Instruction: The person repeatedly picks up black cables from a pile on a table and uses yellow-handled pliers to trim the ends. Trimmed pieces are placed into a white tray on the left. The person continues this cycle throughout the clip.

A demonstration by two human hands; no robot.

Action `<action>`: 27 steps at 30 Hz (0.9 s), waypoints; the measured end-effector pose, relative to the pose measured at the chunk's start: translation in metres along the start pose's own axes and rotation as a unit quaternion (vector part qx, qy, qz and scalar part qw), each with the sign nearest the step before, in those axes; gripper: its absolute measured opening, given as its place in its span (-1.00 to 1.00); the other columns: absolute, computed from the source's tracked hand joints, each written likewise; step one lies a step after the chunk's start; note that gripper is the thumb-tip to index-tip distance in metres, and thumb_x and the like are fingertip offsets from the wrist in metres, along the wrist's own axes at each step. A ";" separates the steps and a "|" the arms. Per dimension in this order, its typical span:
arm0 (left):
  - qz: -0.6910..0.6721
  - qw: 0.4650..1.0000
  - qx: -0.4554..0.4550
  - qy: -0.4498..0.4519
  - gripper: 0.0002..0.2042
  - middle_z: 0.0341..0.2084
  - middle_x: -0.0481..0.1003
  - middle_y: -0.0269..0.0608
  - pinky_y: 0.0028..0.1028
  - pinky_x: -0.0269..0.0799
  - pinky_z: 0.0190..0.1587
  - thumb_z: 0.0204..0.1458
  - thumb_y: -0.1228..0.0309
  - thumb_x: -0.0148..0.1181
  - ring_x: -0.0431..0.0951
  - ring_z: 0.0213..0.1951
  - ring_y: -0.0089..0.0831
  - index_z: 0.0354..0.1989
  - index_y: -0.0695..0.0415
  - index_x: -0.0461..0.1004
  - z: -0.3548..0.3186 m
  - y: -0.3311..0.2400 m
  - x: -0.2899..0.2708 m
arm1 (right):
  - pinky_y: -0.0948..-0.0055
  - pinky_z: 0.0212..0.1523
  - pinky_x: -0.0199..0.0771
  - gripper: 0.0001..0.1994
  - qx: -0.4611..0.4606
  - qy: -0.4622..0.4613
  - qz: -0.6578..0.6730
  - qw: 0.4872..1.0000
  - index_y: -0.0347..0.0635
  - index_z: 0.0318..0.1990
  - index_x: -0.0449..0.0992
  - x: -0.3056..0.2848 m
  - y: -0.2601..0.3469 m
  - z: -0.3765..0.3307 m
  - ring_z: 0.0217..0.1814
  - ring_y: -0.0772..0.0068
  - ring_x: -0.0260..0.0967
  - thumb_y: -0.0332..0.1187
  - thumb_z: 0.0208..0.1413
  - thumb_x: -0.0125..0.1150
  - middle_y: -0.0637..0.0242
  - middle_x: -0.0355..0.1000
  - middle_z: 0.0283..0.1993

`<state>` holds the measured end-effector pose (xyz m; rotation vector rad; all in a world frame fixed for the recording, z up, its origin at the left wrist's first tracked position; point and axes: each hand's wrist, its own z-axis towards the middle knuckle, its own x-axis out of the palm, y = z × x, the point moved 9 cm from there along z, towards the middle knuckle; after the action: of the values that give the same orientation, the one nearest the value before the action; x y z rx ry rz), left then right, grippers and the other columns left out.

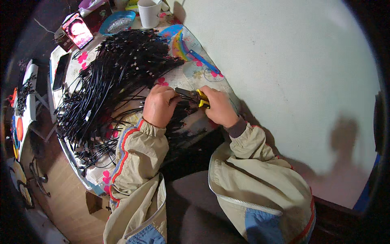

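My right hand (220, 106) is closed round the yellow handles of a pair of pliers (194, 95), whose dark jaws point left. Right beside the jaw tips, my left hand (159, 106) has thumb and fingers pressed together. Whatever it pinches is too small and hidden to make out. A large heap of thin black cables (118, 67) with small pale tips fills the table beyond and left of my hands. More dark cables (178, 126) lie beneath my hands, partly in shadow.
A blue tray of small clear pieces (118, 24), a white cup (149, 14) and a lit phone (78, 31) stand at the back. A dark phone (61, 72) lies at the left edge. A blue-handled tool (205, 62) lies near the pale wall (284, 73) at right.
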<state>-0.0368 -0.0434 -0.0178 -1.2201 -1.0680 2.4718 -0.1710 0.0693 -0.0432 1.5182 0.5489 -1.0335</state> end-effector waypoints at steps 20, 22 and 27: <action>-0.098 0.994 0.048 -0.030 -0.71 -0.30 0.56 -0.07 -0.20 0.48 -0.20 -0.07 0.55 0.27 0.56 -0.22 -0.02 -0.12 0.13 0.51 0.003 -0.032 -0.012 | 0.08 0.16 0.29 -0.43 -0.208 -0.129 0.077 0.967 -0.30 0.05 0.35 -0.053 0.077 0.008 0.05 -0.18 0.33 -0.66 -0.29 0.16 -0.01 0.38 -0.02; -0.141 0.989 0.021 -0.050 -0.82 -0.37 0.55 -0.08 -0.23 0.48 -0.30 -0.01 0.56 0.25 0.57 -0.31 -0.04 -0.20 0.14 0.55 0.001 -0.025 -0.013 | 0.13 0.09 0.35 -0.43 -0.169 -0.150 0.137 0.965 -0.30 0.08 0.35 -0.053 0.074 0.008 0.00 -0.13 0.35 -0.61 -0.23 0.25 0.00 0.37 -0.04; -0.181 0.981 0.005 -0.076 -0.84 -0.38 0.53 -0.06 -0.26 0.45 -0.28 0.04 0.55 0.24 0.53 -0.31 -0.06 -0.18 0.18 0.55 0.006 -0.022 -0.014 | 0.49 -0.10 0.44 -0.67 -0.044 -0.115 0.392 0.912 -0.24 0.07 0.37 -0.038 0.054 0.007 -0.10 0.53 0.39 -0.54 0.13 0.16 0.31 0.44 -0.09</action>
<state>-0.0353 -0.0367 0.0081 -0.7604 -1.1909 2.3083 -0.1489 0.0579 0.0182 1.3249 -0.1896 -0.5272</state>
